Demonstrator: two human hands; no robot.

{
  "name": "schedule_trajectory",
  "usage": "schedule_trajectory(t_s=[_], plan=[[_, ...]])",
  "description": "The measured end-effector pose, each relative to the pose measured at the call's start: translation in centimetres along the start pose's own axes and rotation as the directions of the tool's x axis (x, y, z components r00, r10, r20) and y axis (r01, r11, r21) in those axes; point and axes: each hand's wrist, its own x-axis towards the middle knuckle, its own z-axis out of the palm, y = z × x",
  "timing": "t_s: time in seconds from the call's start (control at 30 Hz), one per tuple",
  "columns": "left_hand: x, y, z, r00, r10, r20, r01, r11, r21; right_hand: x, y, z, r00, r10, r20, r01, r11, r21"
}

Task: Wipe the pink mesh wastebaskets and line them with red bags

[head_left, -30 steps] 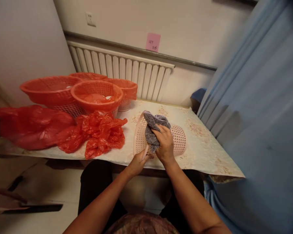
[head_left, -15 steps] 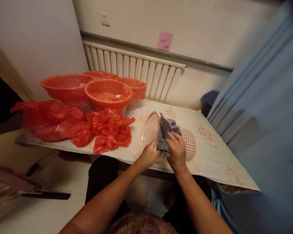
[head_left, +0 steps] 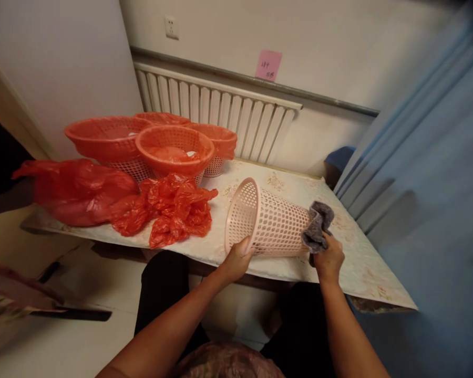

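A pale pink plastic waste basket [head_left: 281,223] with a lattice wall lies on its side on the table, its wide mouth facing left. My left hand [head_left: 238,260] grips the rim at the near side, thumb on the outside. In my right hand [head_left: 329,257] is a bunched grey cloth [head_left: 317,226], held against the basket's narrow base end at the right. The fingers of that hand are partly hidden by the cloth.
Several baskets lined with red bags [head_left: 175,152] stand at the back left of the table. Crumpled red plastic bags [head_left: 181,210] lie before them. The flowered tablecloth [head_left: 339,273] reaches the near edge. A radiator [head_left: 216,102] is behind; a blue curtain [head_left: 418,184] hangs at right.
My right hand has moved right with the grey cloth, from near the basket's rim to its base end. My left hand stays on the rim.
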Motion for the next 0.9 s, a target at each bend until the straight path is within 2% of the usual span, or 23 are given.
schedule_trajectory(t_s=[0.07,0.13,0.27,0.37,0.43,0.5,0.67,0.77,0.83,0.9], plan=[[-0.2,-0.7,0.0,1.0,0.015,0.017,-0.015,1.0,0.002,-0.3,0.0,-0.1,0.997,0.079,-0.008,-0.079,0.996,-0.027],[-0.4,-1.3,0.0,0.998,0.035,0.047,-0.036,0.999,0.02,-0.6,-1.8,-0.1,0.998,0.055,-0.023,-0.056,0.998,-0.022],[-0.8,-2.0,0.2,0.994,0.069,0.09,-0.077,0.992,0.099,-0.4,-9.1,-0.6,0.985,-0.174,-0.013,0.174,0.973,0.153],[-1.4,-2.2,0.2,0.99,0.082,0.115,-0.096,0.988,0.122,0.2,-14.2,-1.2,0.939,-0.345,0.014,0.326,0.898,0.295],[-1.9,-2.5,-0.1,0.987,0.079,0.137,-0.095,0.989,0.117,1.0,-16.1,-1.4,0.907,-0.421,0.023,0.39,0.857,0.337],[-2.5,-3.0,-0.4,0.987,0.069,0.144,-0.086,0.989,0.117,1.9,-16.6,-1.3,0.891,-0.453,0.027,0.419,0.843,0.337],[-2.9,-3.4,-0.4,0.993,0.0,0.114,-0.012,0.994,0.107,3.1,-15.2,-0.4,0.88,-0.471,0.057,0.439,0.853,0.281],[-1.7,-1.8,0.3,0.996,-0.017,0.091,0.015,1.0,0.017,2.6,-15.0,-0.2,0.883,-0.465,0.062,0.433,0.859,0.274],[-0.5,-0.3,0.7,0.997,0.013,0.073,-0.01,0.999,-0.048,2.1,-15.1,-0.2,0.892,-0.448,0.056,0.418,0.867,0.273],[0.4,0.9,0.9,0.999,0.042,0.019,-0.042,0.999,-0.035,1.8,-15.1,-0.2,0.898,-0.437,0.054,0.408,0.871,0.273]])
